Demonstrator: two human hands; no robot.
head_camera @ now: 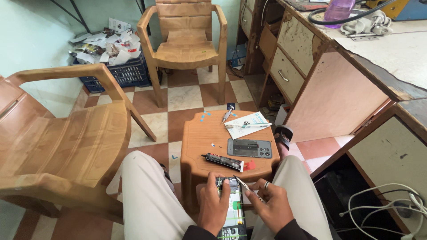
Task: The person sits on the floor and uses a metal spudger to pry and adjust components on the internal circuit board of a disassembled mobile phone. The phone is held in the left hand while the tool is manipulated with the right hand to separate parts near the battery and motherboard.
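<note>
Opened phone (232, 209) in hands, brown plastic stool (200, 146), checkered tile floor (187, 98).

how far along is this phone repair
Done: the back cover is off and lies on the stool beside the glue tube. In hand: the left hand steadies the opened phone while the right hand works tweezers at its top. Left: cover not yet refitted.

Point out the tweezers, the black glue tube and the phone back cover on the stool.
tweezers (247, 187), head view, on the middle of the metal arms.
black glue tube (222, 161), head view, on the tube's body.
phone back cover (249, 148), head view, on its centre.
</note>
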